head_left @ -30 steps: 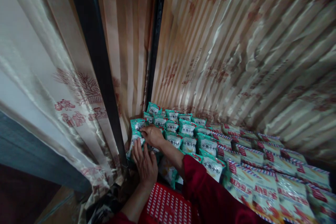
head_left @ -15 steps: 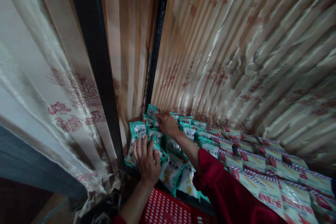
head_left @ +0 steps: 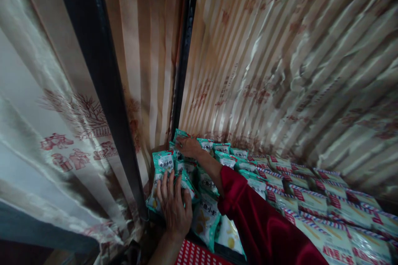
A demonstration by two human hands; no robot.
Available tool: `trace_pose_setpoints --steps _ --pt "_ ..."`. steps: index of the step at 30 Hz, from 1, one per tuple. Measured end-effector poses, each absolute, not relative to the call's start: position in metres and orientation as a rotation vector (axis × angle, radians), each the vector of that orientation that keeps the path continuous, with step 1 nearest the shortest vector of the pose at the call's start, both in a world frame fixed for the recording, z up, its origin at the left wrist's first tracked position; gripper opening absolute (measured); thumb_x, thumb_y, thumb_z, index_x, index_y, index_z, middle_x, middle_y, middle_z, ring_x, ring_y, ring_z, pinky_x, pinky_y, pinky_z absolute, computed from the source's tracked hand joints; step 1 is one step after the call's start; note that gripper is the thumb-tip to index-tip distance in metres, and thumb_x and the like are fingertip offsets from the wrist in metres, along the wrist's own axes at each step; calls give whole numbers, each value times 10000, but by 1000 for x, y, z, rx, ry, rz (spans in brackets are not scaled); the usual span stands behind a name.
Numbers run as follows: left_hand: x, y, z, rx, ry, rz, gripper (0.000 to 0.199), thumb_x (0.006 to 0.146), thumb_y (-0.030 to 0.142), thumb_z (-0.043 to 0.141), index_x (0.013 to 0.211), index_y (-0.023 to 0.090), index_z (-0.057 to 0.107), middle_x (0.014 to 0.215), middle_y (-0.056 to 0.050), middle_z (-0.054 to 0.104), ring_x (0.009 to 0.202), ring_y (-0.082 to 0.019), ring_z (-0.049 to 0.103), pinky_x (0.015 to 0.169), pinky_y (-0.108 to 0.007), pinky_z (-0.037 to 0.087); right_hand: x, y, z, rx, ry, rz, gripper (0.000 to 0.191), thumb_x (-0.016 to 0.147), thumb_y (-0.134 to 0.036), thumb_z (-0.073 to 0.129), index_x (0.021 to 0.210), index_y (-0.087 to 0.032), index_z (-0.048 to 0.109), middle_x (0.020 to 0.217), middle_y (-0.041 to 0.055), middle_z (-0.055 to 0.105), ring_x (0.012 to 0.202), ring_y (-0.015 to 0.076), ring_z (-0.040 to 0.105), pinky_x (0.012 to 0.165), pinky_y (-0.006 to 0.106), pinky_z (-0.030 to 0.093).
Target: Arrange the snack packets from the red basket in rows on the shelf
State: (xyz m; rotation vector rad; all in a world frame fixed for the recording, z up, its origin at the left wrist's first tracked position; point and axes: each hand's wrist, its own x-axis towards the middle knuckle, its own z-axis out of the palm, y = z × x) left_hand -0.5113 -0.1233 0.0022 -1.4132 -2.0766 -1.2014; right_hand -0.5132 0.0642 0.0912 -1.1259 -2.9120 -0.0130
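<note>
Teal and white snack bags (head_left: 205, 215) stand in packed rows at the back left corner. My left hand (head_left: 174, 203) lies with fingers spread over the front left bags, its fingertips against their faces. Farther back, my right hand (head_left: 188, 148) reaches over the rows and touches a bag (head_left: 180, 133) by the corner post; its fingertips are partly hidden against the bags, and its grip is unclear. The red sleeve of my right arm covers part of the rows.
White and red bags (head_left: 336, 240) fill rows on the right. A dark post (head_left: 102, 70) rises at the left, another (head_left: 183, 49) at the back corner. Pleated printed curtain (head_left: 264, 62) hangs behind. A red perforated basket (head_left: 199, 253) sits below the front edge.
My right hand has moved slightly left and lower in view, its forearm reaching farther over the bags. My left hand stays on the front bags. The view has shifted a little.
</note>
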Motion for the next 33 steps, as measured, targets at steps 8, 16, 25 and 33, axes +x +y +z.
trace_pose_setpoints --steps 8,16,25,33 --pt "-511 -121 -1 -1405 -2086 -1208 359 845 203 437 1191 147 515 1301 -118 507 1310 -264 307 1073 -527 203 -520 66 91 -1131 -2996 -9 392 849 -292 421 1207 -206 553 1119 119 659 1011 247 619 826 367 480" --pt "-511 -120 -6 -1405 -2108 -1195 357 839 195 448 1186 155 522 1304 -115 507 1302 -266 321 1070 -529 206 -526 72 79 -1163 -2924 3 345 843 -224 413 1119 -205 618 1037 107 694 961 230 640 803 331 482" --pt "-511 -119 -6 -1408 -2110 -1216 354 839 196 455 1182 151 527 1297 -117 514 1303 -260 325 1078 -524 196 -512 85 91 -1297 -2643 -16 372 912 -259 321 1201 -202 548 1199 83 612 1129 192 527 941 290 390" --pt "-510 -117 -6 -1386 -2114 -1249 351 842 198 450 1183 171 530 1282 -104 528 1286 -254 352 1076 -515 198 -501 107 80 -1483 -2563 83 344 874 -290 429 1165 -195 587 1023 85 701 969 211 634 828 293 464"
